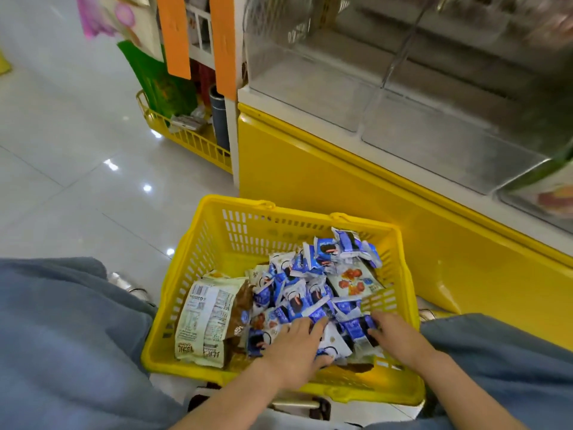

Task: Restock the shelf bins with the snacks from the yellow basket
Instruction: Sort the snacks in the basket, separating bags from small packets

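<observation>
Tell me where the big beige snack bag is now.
In the head view, the big beige snack bag lies in the left part of the yellow basket, beside the pile of small blue packets and left of the left hand.

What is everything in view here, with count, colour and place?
basket: one, yellow, on the floor
small snack packets: many, blue and white, piled in the basket
large bag: one, beige and brown, basket's left side
printed packet: one, white with red picture, basket's right side
shelf bins: several, clear, above the cabinet
cabinet: one, yellow, under the bins
wire rack: one, yellow, far left
left hand: one, on the packets
right hand: one, on the packets, further right
</observation>
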A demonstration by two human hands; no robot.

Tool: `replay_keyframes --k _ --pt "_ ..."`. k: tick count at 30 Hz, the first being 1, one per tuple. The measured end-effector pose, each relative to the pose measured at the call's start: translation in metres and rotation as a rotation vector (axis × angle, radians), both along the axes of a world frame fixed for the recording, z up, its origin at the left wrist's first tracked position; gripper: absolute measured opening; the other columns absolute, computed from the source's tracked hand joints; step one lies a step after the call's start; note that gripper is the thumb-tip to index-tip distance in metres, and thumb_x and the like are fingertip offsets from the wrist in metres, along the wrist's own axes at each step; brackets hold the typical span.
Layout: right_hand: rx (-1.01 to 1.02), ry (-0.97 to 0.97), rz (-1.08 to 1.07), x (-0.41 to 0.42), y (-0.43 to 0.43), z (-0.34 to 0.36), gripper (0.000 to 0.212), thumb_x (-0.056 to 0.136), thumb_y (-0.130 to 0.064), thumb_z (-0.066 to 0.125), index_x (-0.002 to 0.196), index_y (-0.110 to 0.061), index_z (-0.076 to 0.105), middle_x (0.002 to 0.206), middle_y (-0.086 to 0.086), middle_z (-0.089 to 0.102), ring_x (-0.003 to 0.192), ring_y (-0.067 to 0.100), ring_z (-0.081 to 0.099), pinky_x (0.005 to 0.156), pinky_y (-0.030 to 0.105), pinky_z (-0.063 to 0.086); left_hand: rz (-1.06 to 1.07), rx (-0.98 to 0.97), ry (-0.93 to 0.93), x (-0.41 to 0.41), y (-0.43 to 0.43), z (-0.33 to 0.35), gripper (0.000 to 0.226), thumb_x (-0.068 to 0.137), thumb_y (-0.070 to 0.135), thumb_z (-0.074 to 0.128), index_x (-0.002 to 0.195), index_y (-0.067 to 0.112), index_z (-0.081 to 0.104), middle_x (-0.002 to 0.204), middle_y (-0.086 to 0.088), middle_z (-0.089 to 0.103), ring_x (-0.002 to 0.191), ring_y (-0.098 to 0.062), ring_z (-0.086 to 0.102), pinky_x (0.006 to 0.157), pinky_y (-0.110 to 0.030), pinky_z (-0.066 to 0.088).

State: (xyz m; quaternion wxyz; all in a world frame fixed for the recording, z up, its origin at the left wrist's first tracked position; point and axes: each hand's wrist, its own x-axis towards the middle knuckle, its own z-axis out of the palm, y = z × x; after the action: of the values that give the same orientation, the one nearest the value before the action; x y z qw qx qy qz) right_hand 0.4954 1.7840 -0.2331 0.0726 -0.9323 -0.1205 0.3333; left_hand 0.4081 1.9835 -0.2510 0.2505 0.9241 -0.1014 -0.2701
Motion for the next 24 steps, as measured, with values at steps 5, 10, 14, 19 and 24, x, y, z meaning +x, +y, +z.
replay_keyframes --k 5,10,14,19,24 --pt "0.320 -0.432 -0.142 0.016 0.016 0.015 0.036 0.095 -0.015 0.051 0.130 -0.015 0.046 0.127 0.005 0.052 0.108 0.020 0.057 0.083 0.028 0.046 0.333 -0.144 -0.144 0.021 0.006 0.002 0.055 0.095 0.050 0.031 0.143 0.026 0.023 0.134 0.000 0.037 0.123 -0.017 0.038 0.107 -0.034 0.031" --pt "0.400 -0.502 -0.241 0.074 0.039 0.021 0.037 0.099 -0.024 0.040 0.132 -0.006 0.044 0.132 0.010 0.045 0.122 0.022 0.042 0.097 0.028 0.034 0.689 -0.321 -0.068 0.083 0.027 0.003 0.056 0.096 0.044 0.036 0.142 0.012 0.028 0.145 -0.005 0.033 0.132 -0.019 0.035 0.108 -0.032 0.028" --pt "0.321 -0.245 -0.376 0.109 0.047 0.003 0.052 0.099 -0.032 0.042 0.141 -0.003 0.033 0.143 0.017 0.038 0.131 0.029 0.038 0.105 0.037 0.033 0.912 -0.545 0.217 0.129 0.023 -0.003 0.076 0.092 0.054 0.040 0.148 0.010 0.012 0.155 -0.009 0.018 0.140 -0.026 0.023 0.113 -0.041 0.022" --pt "0.204 -0.123 -0.210 0.128 0.044 -0.011 0.058 0.093 -0.050 0.043 0.132 -0.007 0.050 0.134 0.015 0.053 0.123 0.034 0.045 0.100 0.046 0.040 0.976 -0.597 0.457 0.156 0.015 -0.020 0.090 0.087 0.061 0.043 0.149 0.014 -0.001 0.158 -0.006 0.003 0.143 -0.027 0.013 0.113 -0.043 0.018" --pt "0.278 -0.111 -0.190 0.126 0.055 -0.011 0.057 0.084 -0.067 0.040 0.097 -0.017 0.063 0.089 0.005 0.065 0.088 0.025 0.059 0.070 0.035 0.047 1.062 -0.681 0.442 0.170 0.011 -0.022 0.092 0.082 0.064 0.049 0.149 0.017 0.007 0.157 -0.005 0.008 0.142 -0.027 0.017 0.111 -0.047 0.025"
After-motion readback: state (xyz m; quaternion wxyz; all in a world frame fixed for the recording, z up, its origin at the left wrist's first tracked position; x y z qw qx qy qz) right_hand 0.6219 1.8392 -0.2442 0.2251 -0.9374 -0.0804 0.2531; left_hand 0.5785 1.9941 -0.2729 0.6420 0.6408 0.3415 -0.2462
